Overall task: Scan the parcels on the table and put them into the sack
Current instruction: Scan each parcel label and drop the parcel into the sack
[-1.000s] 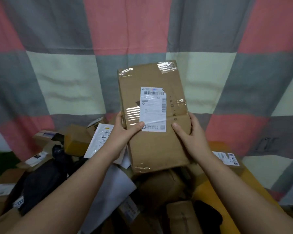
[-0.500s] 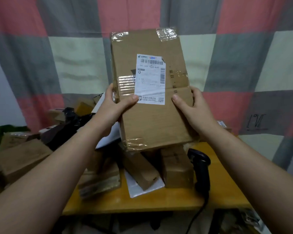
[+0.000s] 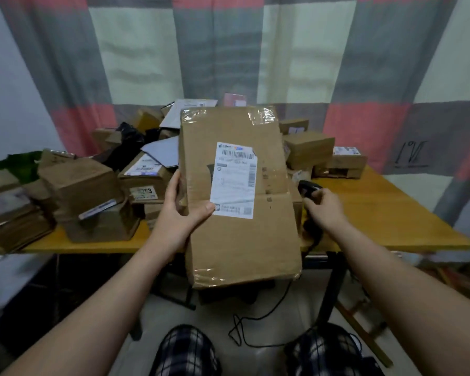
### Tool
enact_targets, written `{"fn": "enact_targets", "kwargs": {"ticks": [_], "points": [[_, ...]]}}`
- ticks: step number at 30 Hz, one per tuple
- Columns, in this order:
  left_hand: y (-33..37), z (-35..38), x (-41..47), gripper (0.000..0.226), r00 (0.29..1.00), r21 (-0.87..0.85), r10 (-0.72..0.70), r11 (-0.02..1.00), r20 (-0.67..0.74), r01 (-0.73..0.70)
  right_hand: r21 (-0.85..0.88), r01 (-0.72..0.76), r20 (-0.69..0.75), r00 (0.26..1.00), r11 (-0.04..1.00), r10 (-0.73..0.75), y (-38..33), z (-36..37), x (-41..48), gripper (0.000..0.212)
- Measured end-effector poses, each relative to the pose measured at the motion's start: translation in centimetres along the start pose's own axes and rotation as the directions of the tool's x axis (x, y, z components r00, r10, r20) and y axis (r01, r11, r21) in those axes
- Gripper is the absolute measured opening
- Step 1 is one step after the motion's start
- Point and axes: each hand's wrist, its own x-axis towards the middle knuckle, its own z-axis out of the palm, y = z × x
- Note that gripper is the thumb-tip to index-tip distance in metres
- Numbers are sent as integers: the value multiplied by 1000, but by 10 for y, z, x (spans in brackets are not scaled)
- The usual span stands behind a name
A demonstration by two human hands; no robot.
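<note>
A flat brown cardboard parcel with a white shipping label facing me is held upright in front of the table. My left hand grips its left edge, thumb on the label's lower corner. My right hand is off the parcel and curls round the black handheld scanner just right of it, over the table's front part. The scanner's black cable hangs to the floor. No sack can be made out.
The yellow wooden table bears many more parcels: stacked brown boxes at the left, white and black mailers behind, boxes at the back right. A checked curtain hangs behind. My knees in checked trousers show below.
The view has dropped and pulled back from the table. My right hand has let go of the parcel and taken hold of the scanner. The left hand alone now holds the parcel, lower.
</note>
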Motion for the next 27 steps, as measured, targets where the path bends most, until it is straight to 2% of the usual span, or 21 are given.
{"fn": "enact_targets", "kwargs": {"ticks": [2, 4, 9, 13, 15, 17, 20, 23, 27], "points": [[-14, 4, -6, 105, 999, 39, -31, 999, -7, 31, -115, -122, 52, 990, 986, 128, 14, 17, 10, 44], [-24, 7, -7, 106, 999, 65, -53, 996, -7, 54, -86, -198, 52, 978, 977, 202, 20, 30, 16, 44], [-40, 6, -2, 104, 997, 52, -79, 995, -12, 80, -14, -277, -103, 956, 961, 274, 33, 41, 36, 56], [-44, 4, 0, 103, 995, 39, -97, 994, -16, 98, 159, -345, -71, 931, 925, 359, 39, 36, 41, 38], [-45, 3, 0, 103, 995, 19, -99, 995, -8, 99, 194, -300, -105, 940, 934, 324, 41, 32, 36, 30], [-46, 3, 0, 104, 995, 4, -97, 995, 1, 97, 226, -222, -183, 947, 949, 265, 41, 26, 24, 32], [-46, 3, -4, 106, 996, 15, -91, 996, 11, 91, 422, -100, -247, 944, 901, 221, 35, 14, -5, 37], [-43, 4, -12, 109, 998, 46, -65, 997, 16, 64, 580, -11, -200, 967, 814, 156, 14, -1, -45, 39], [-37, 7, -29, 111, 1000, 74, -14, 997, -17, 16, 660, 105, -51, 994, 744, -95, -23, -14, -104, 29]]}}
